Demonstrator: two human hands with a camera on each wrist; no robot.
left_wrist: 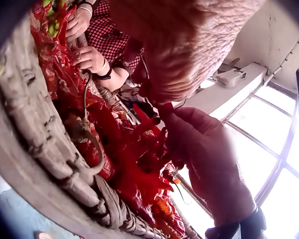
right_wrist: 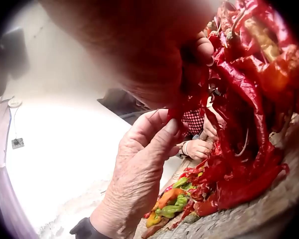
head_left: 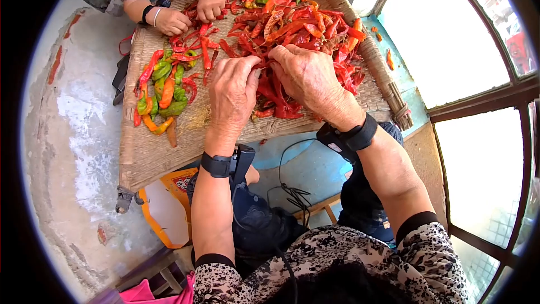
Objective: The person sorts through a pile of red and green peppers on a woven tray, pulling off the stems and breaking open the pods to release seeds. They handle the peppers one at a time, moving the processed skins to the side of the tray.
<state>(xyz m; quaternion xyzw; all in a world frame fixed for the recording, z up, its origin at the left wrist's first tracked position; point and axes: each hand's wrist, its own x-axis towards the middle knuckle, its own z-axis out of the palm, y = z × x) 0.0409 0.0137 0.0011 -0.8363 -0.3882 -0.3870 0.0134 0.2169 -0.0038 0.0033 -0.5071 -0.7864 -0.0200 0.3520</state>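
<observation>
Both of my hands meet over the front of a heap of dried red chili peppers on a woven tray. My left hand pinches a red chili pepper between thumb and fingertips. From the other side, my right hand grips the same pepper, its fingers curled. In the right wrist view, the left thumb presses against the red skin, while the right hand's palm hides most of the pepper. Wrinkled peppers hang close beside the fingers.
Across the tray, another person's hands work among red peppers. Green and orange peppers lie in a smaller pile at the left. A raised rim edges the tray beside the windows. An orange-and-white bag stands below, near a dark cable.
</observation>
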